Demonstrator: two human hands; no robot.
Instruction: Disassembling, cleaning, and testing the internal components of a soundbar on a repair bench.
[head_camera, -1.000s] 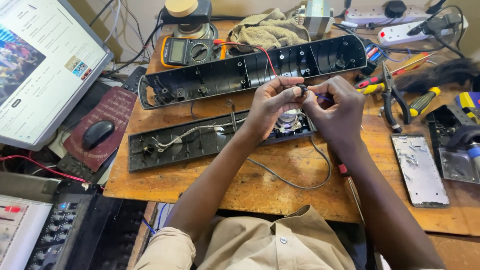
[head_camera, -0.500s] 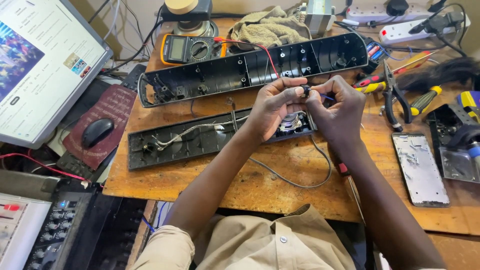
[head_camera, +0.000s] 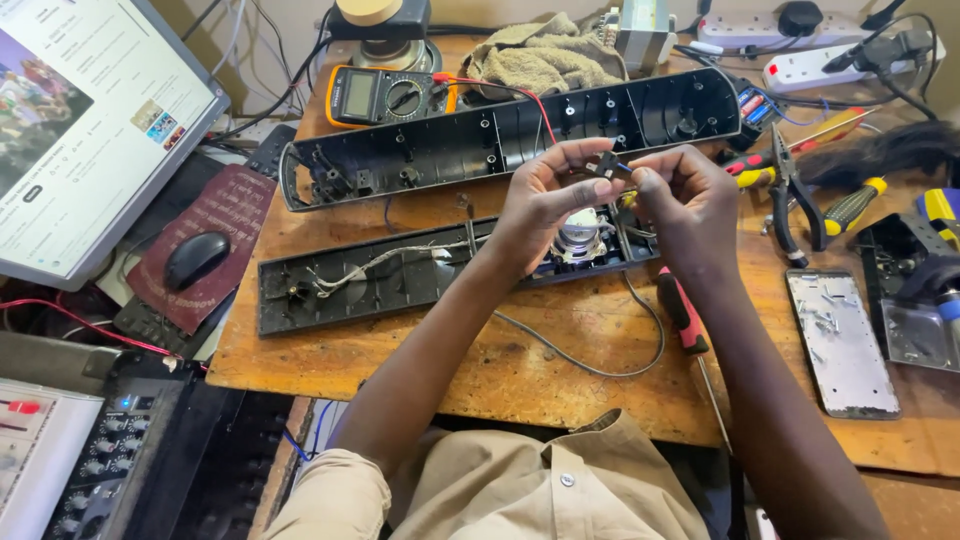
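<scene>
Both hands meet above the middle of a wooden workbench (head_camera: 560, 370). My left hand (head_camera: 545, 200) and my right hand (head_camera: 685, 205) pinch a small black connector (head_camera: 606, 166) with thin wires between their fingertips. Below them lies a long black soundbar half (head_camera: 400, 275) with a round silver speaker driver (head_camera: 578, 236) and pale wires inside. The other long black housing shell (head_camera: 500, 140) lies open behind the hands. A grey cable (head_camera: 600, 350) loops across the wood from under my hands.
A red-handled screwdriver (head_camera: 680, 310) lies by my right forearm. Pliers (head_camera: 790, 195), more screwdrivers and two metal plates (head_camera: 840, 340) sit at right. A yellow multimeter (head_camera: 385, 97), a cloth and power strips stand behind. A monitor (head_camera: 80, 130), mouse (head_camera: 195, 260) and mixer occupy the left.
My hands have stayed together over the speaker driver, fingers shifting slightly on the small connector. Nothing else on the bench has moved.
</scene>
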